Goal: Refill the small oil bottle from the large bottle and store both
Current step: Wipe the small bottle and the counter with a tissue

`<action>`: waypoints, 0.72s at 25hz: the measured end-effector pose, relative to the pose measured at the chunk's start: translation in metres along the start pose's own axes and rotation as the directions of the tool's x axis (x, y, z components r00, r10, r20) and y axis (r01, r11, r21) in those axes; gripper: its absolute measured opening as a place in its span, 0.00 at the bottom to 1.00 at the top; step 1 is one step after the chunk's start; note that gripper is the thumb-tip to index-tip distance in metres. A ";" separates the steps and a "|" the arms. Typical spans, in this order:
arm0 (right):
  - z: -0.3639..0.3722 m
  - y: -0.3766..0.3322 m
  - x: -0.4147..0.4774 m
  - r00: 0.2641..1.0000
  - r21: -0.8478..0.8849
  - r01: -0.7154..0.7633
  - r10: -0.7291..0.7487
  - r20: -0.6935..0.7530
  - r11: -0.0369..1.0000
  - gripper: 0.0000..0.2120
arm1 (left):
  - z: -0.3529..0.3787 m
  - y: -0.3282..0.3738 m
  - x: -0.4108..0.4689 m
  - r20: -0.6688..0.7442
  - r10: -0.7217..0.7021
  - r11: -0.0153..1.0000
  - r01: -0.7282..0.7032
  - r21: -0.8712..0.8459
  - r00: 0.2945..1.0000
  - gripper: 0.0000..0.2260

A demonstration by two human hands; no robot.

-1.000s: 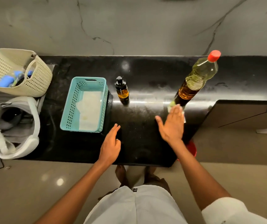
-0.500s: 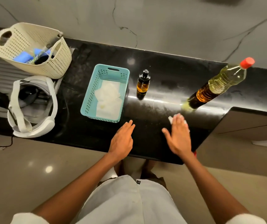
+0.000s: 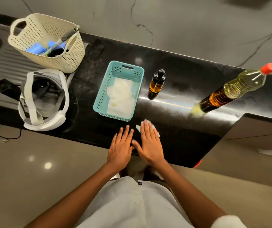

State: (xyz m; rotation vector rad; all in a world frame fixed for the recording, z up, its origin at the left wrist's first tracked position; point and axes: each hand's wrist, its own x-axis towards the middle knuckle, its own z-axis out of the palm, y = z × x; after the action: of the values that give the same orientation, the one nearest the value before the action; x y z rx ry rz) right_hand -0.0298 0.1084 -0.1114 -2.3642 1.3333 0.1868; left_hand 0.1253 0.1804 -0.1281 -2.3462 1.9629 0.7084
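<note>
Both hands lie flat and spread on the worktop (image 3: 189,142), right hand (image 3: 150,142) pressing a tissue (image 3: 155,130), left hand (image 3: 121,146) empty. Small bottle (image 3: 156,83) stands just right of the teal basket (image 3: 104,94), large bottle (image 3: 234,91) farther right, both capped. Wiping seems in hand; next likely storing both.

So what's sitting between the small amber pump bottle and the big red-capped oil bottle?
Nothing: the head view shows only bare black countertop between small bottle and large bottle.

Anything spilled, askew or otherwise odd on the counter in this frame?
No spill is visible. The large bottle and small bottle stand capped outside the teal basket. The right hand presses a white tissue flat on the counter; the left hand lies open.
</note>
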 end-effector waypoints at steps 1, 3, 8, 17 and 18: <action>0.007 0.009 -0.021 0.999 -0.034 0.025 -0.024 0.024 0.999 0.42 | 0.000 0.000 -0.001 0.011 -0.001 1.000 0.001 0.012 1.000 0.35; 0.005 0.036 -0.032 0.999 -0.088 0.020 -0.016 0.039 0.996 0.41 | 0.000 0.002 0.000 0.022 -0.001 1.000 0.001 0.026 1.000 0.35; -0.042 0.036 0.052 0.975 -0.010 -0.210 0.209 -0.072 0.978 0.39 | -0.004 -0.002 0.000 0.030 0.025 0.999 -0.025 0.022 0.999 0.35; -0.026 0.006 0.036 1.000 -0.040 -0.002 0.003 0.031 0.999 0.40 | 0.002 -0.004 0.001 0.013 0.023 0.998 -0.024 0.066 1.000 0.34; -0.021 0.010 0.024 0.998 -0.052 0.022 -0.020 0.054 0.998 0.40 | 0.004 -0.005 0.000 0.001 0.022 0.997 -0.022 0.069 1.000 0.34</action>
State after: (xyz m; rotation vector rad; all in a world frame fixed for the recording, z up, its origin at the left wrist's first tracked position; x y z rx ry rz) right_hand -0.0274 0.0764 -0.1025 -2.3980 1.2930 0.2806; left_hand 0.1288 0.1828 -0.1330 -2.2891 1.9829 0.6308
